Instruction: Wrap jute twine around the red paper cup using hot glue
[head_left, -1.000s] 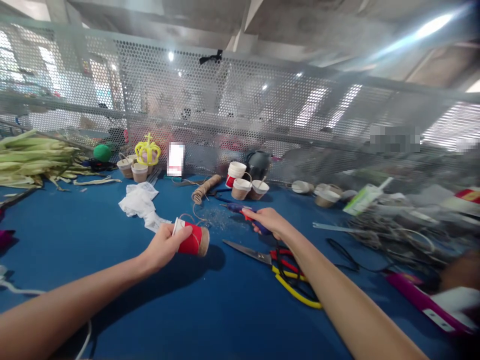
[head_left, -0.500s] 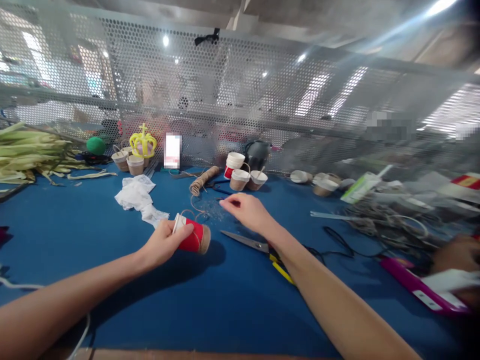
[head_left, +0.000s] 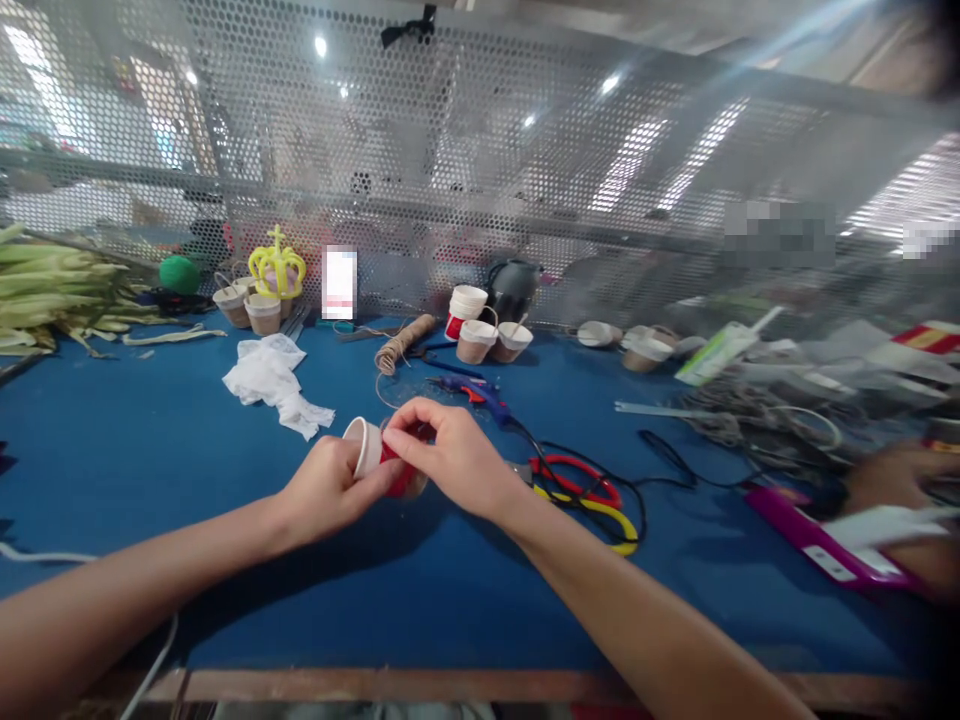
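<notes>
A small red paper cup with a white rim lies on its side above the blue table, partly wrapped in brown twine. My left hand grips it from the left, fingers closed round it. My right hand has come over its right end, fingers pinched against the cup and the twine there. What exactly the fingertips pinch is hidden. A blue glue gun lies on the table just behind my right hand.
Scissors with red and yellow handles lie to the right, tangled with a black cord. A twine spool, several small cups, white cloth, a yellow crown and green leaves lie behind. Another person's hand works at the far right.
My right hand let go of the glue gun, left it on the table, and moved back to the cup held in my left hand. The view tilted down.
</notes>
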